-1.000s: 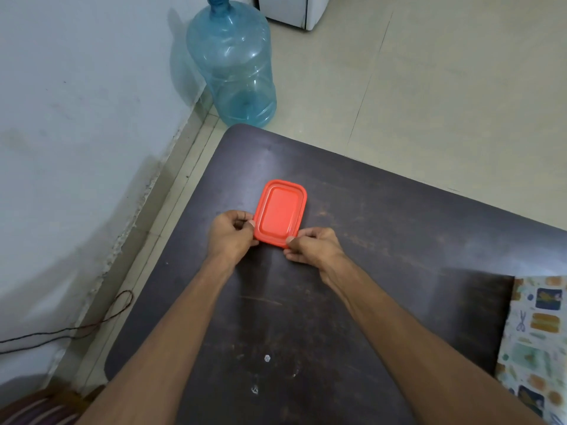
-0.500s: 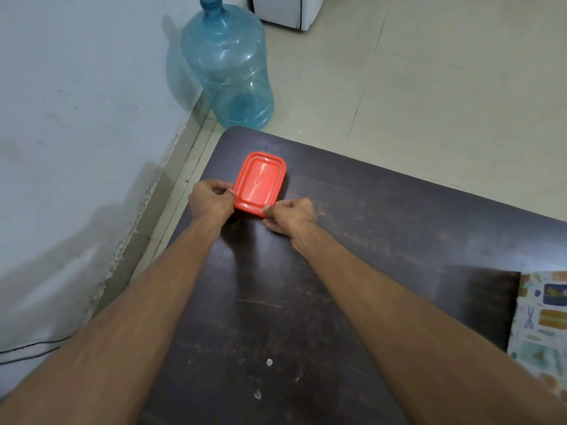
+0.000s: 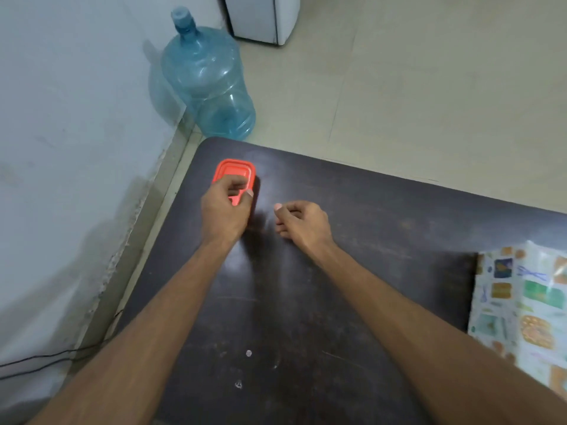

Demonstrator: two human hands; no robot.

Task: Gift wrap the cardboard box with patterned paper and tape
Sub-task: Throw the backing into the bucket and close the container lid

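Observations, taken from my remote station, left to right.

1. A pale painted wall (image 3: 61, 148) runs well to the left of the left hand. A thin black cable (image 3: 46, 357) lies along its foot, nearer the person than the hand.

2. A translucent blue plastic water jug (image 3: 208, 84) stands upright on the beige tiled floor (image 3: 429, 87), beyond the left hand and past the table's far corner. A white cabinet-like unit (image 3: 264, 16) stands farther off, beyond the jug and slightly right of it; I see only its lower part.

3. The dark wooden table (image 3: 306, 332) carries both forearms. A few small white specks (image 3: 248, 353) mark its top between the forearms, nearer the person than either hand.

4. The left hand (image 3: 225, 210) grips a red rectangular plastic container (image 3: 234, 170) near the table's far left corner. Its fingers are curled over the near part of the top and the thumb lies against the right side. The far half of the container shows beyond the knuckles. I cannot tell whether it rests on the table or is slightly lifted.

5. The right hand (image 3: 303, 223) sits just to the right of the left hand, apart from the container and touching nothing but the table. Its fingers are loosely curled under, thumb forward, and I see nothing held in it.

6. The sheet of white gift paper with a coloured printed pattern (image 3: 521, 308) lies flat on the table, well to the right of the right hand and nearer the person, running out of view at the right edge.
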